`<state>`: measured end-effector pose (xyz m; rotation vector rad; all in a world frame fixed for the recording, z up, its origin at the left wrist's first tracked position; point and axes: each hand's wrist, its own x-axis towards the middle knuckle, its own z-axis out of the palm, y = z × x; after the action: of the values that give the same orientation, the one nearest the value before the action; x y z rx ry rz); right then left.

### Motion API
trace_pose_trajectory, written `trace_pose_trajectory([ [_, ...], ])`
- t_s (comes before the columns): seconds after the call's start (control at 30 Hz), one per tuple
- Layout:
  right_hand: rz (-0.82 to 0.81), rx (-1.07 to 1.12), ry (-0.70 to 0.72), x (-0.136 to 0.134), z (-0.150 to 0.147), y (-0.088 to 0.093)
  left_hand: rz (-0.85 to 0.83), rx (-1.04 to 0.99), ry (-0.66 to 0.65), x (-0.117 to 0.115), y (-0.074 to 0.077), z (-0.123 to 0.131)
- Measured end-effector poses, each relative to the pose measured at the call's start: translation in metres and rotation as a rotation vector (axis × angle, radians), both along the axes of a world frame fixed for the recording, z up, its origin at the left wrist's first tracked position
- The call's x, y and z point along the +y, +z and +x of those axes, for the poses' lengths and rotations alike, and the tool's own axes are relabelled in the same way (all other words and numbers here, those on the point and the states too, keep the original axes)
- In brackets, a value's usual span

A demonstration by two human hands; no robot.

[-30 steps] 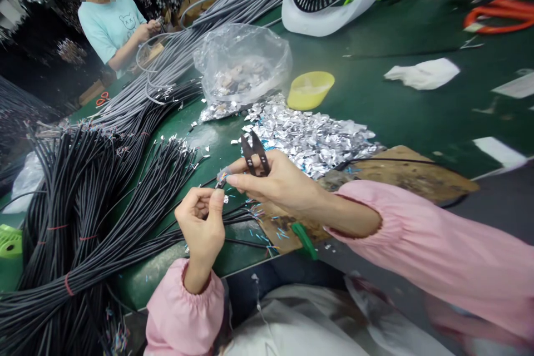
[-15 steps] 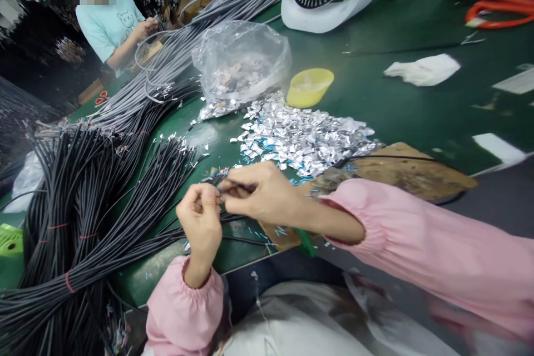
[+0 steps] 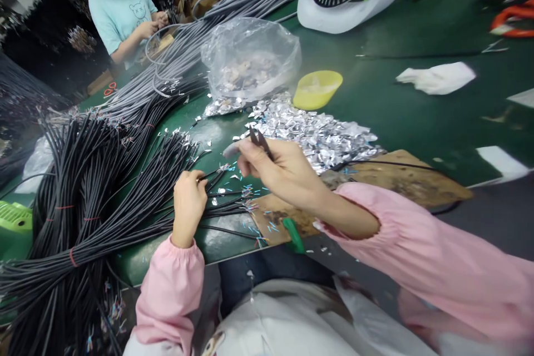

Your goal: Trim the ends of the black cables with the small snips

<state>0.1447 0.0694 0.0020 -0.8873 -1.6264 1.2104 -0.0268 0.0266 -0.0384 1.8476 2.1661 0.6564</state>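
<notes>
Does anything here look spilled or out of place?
Silver foil scraps lie heaped loose on the green table beside the clear plastic bag, and small blue clippings litter the table near the left hand.

The person wears loose pink sleeves [image 3: 425, 256], elastic-gathered at the wrists above the bare left hand [image 3: 188, 200] and right hand [image 3: 283, 169], and a whitish garment [image 3: 300, 322] below.

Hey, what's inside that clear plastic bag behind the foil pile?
Through the plastic bag shows a heap of crumpled silvery and brownish scraps. Creases and glare blur them, and anything beneath the heap is covered.
</notes>
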Motion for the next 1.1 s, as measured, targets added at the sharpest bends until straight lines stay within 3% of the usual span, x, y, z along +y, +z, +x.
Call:
trace_pose_trajectory([
  [0.3, 0.170, -0.171, 0.040, 0.002, 0.003, 0.005, 0.030, -0.001, -0.154, 0.017, -0.008, 0.006],
  [0.5, 0.288, -0.253, 0.008, 0.001, 0.001, 0.002, 0.293, -0.128, -0.090, 0.006, 0.010, 0.011],
  [0.57, 0.289, -0.240, -0.015, 0.001, -0.001, -0.001, 0.413, -0.180, -0.138, -0.001, 0.017, 0.016],
  [0.67, 0.268, -0.195, -0.052, 0.002, -0.004, -0.004, 0.462, -0.130, -0.202, -0.010, 0.024, 0.022],
  [0.9, 0.393, -0.147, -0.031, -0.001, -0.007, -0.005, 0.564, -0.177, -0.101, -0.019, 0.024, 0.025],
  [1.1, 0.445, -0.127, -0.029, -0.002, -0.007, -0.006, 0.544, -0.248, -0.094, -0.021, 0.022, 0.026],
])
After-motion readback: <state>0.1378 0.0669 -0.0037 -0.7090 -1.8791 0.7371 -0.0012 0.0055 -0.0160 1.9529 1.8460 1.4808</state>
